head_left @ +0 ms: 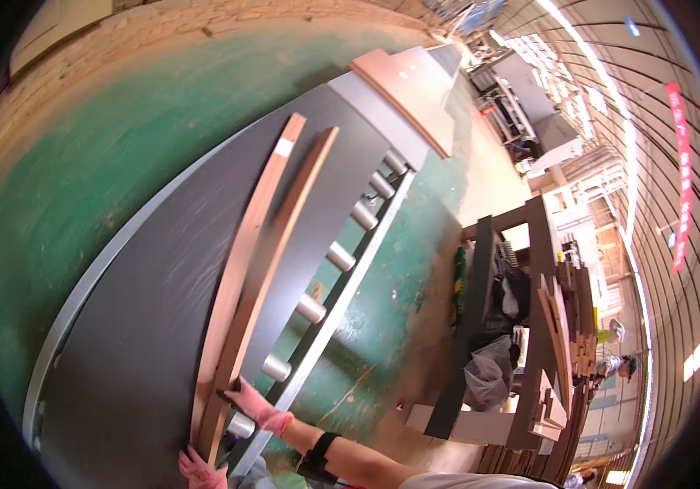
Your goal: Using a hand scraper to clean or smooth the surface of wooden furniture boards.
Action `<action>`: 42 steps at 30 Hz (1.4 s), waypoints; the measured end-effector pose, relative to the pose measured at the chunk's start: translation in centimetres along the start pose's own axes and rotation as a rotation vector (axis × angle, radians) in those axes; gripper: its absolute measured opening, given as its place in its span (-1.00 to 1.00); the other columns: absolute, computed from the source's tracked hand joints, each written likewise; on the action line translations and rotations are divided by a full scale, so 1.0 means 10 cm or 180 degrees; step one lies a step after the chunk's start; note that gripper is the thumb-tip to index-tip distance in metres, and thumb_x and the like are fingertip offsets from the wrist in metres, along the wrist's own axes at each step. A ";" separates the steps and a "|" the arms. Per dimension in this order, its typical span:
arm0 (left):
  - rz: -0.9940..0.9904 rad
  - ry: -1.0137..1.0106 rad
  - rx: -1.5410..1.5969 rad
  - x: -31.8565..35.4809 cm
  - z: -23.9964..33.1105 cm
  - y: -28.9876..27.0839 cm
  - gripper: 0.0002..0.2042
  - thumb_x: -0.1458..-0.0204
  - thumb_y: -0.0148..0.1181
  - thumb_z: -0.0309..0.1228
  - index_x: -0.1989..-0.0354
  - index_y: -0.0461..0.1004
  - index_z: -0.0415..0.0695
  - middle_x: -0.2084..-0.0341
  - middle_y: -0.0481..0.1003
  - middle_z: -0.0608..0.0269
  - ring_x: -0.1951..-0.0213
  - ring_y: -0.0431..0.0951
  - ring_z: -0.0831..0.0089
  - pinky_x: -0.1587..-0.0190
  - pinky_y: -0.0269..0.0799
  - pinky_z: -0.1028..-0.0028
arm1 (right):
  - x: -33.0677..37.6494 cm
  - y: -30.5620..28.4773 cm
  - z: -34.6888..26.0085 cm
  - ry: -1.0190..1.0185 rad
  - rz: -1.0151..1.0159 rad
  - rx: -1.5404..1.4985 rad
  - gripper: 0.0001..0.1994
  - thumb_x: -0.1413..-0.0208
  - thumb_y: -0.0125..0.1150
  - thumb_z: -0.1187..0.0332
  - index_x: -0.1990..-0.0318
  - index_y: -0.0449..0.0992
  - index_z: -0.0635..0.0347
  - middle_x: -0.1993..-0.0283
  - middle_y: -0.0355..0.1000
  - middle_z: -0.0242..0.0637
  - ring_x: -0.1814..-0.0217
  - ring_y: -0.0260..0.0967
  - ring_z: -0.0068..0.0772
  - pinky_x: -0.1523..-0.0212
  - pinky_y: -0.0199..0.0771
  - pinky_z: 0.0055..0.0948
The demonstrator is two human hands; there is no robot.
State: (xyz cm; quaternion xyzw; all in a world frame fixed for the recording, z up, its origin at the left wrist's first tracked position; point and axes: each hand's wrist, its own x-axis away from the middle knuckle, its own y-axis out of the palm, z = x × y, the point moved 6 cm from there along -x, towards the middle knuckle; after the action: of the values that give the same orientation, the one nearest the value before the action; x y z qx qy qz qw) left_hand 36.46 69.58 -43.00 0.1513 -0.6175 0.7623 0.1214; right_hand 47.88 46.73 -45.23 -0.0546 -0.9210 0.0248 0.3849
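Observation:
Two long, narrow wooden planks lie lengthwise over a dark grey panel (138,342). The left plank (242,236) has a small white label near its far end. Beside it, the right plank (282,232) runs nearly parallel, with a gap between them that narrows toward me. My right hand (258,409), in a pink glove, is closed on the right plank near its close end. My left hand (201,470), also gloved in pink, is closed at the planks' near ends, at the bottom of the view; its fingertips are partly hidden.
Metal rollers (311,308) and a pale rail (328,326) line the panel's right side. Farther along lie brown boards (407,94). On the right stands a dark frame (456,367) holding a clear plastic bag (490,371), with stacked timber behind. Another person (611,367) is farther off.

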 end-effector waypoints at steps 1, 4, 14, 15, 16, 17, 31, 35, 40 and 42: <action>0.0481 0.0399 -0.0677 0.03 0.13 -0.04 -0.51 0.01 0.09 -0.14 -0.04 0.34 -0.19 0.11 0.41 0.03 0.14 0.43 0.15 0.08 0.34 0.21 | -0.03 0.00 0.06 0.0289 0.0074 0.0339 -0.43 -0.02 0.20 0.28 -0.15 0.16 0.33 -0.03 0.36 -0.12 -0.06 0.29 -0.35 -0.10 0.25 -0.39; 0.1329 0.0495 -0.0133 0.05 0.17 -0.07 -0.44 0.02 0.04 -0.08 -0.11 0.27 -0.15 0.02 0.33 -0.06 0.07 0.37 -0.01 0.06 0.30 0.10 | -0.20 0.01 0.09 0.0052 0.0044 -0.0188 -0.58 -0.03 0.19 0.33 -0.03 0.32 0.33 0.12 0.43 -0.31 0.20 0.35 -0.53 0.19 0.39 -0.46; 0.0109 0.0031 -0.0102 -0.04 -0.05 -0.05 -0.26 0.19 0.11 0.10 -0.13 0.23 -0.13 0.04 0.33 -0.02 0.05 0.33 0.06 0.01 0.25 0.17 | -0.50 -0.16 0.27 0.0203 0.0279 0.0121 -0.71 0.03 0.14 0.51 0.09 0.44 0.33 0.23 0.50 -0.29 0.25 0.42 -0.51 0.25 0.47 -0.43; -0.0131 0.0011 -0.0046 -0.04 -0.06 -0.04 -0.25 0.21 0.13 0.11 -0.12 0.23 -0.13 0.03 0.32 -0.03 0.04 0.32 0.05 0.00 0.24 0.16 | -0.46 -0.13 0.26 0.0256 0.0165 0.0017 -0.72 0.01 0.11 0.57 0.08 0.44 0.31 0.21 0.47 -0.38 0.24 0.40 -0.56 0.23 0.45 -0.50; 0.0138 0.0113 0.0037 -0.07 -0.04 -0.10 -0.23 0.26 0.18 0.10 -0.11 0.24 -0.16 0.04 0.31 -0.07 0.03 0.31 0.03 -0.02 0.23 0.15 | -0.44 -0.11 0.22 0.0266 0.0121 -0.0122 -0.72 0.01 0.12 0.55 0.08 0.44 0.31 0.21 0.48 -0.36 0.24 0.40 -0.54 0.22 0.45 -0.48; 0.0127 0.0081 0.0024 -0.09 -0.05 -0.12 -0.23 0.26 0.18 0.10 -0.11 0.24 -0.16 0.04 0.31 -0.07 0.03 0.31 0.03 -0.02 0.23 0.15 | -0.43 -0.13 0.17 0.0263 0.0171 -0.0096 -0.72 0.01 0.12 0.53 0.09 0.44 0.32 0.21 0.48 -0.33 0.24 0.41 -0.52 0.22 0.45 -0.46; 0.0780 0.1324 -0.0470 1.23 0.19 -1.33 -0.21 0.30 0.33 -0.40 -0.14 0.00 -0.30 0.04 0.26 -0.22 0.05 0.31 -0.16 0.02 0.26 0.03 | -0.07 -0.25 -0.93 -0.0046 -0.1477 -0.3196 -0.33 -0.04 -0.01 -0.20 -0.10 0.27 0.19 0.01 0.37 -0.20 -0.05 0.32 -0.25 -0.10 0.31 -0.22; 0.0085 0.0269 0.1185 1.76 -0.25 -1.68 -0.30 0.28 0.30 -0.41 -0.11 0.10 -0.21 0.11 0.32 -0.17 0.15 0.39 -0.11 0.13 0.37 0.12 | 0.46 0.04 -0.97 0.0385 -0.1074 -0.2881 -0.57 -0.12 0.08 0.05 -0.03 0.31 0.11 0.12 0.38 -0.22 0.04 0.37 -0.21 -0.01 0.39 -0.21; -0.0082 0.0127 0.0851 2.29 -0.83 -2.27 -0.52 0.27 0.27 -0.41 0.07 0.35 -0.19 0.27 0.44 -0.08 0.24 0.47 0.02 0.19 0.41 0.19 | 1.66 0.13 -1.21 -0.0032 -0.1963 -0.3675 -0.47 0.00 0.21 0.17 -0.11 0.24 0.15 -0.03 0.32 -0.17 -0.11 0.27 -0.15 -0.15 0.25 -0.12; 0.0265 0.0503 0.0771 2.35 -0.90 -2.47 -0.56 0.25 0.26 -0.38 0.11 0.39 -0.17 0.31 0.46 -0.08 0.27 0.48 0.04 0.20 0.42 0.20 | 2.18 -0.07 -1.45 -0.0479 -0.2118 -0.3664 -0.38 0.06 0.26 0.15 -0.14 0.21 0.19 -0.09 0.28 -0.19 -0.16 0.23 -0.19 -0.18 0.21 -0.14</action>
State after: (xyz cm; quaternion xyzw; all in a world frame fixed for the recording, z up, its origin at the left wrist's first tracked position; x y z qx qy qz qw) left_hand 23.18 83.51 -13.47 0.0786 -0.5153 0.8451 0.1187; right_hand 42.94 48.72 -19.63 0.0376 -0.7793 -0.5869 0.2162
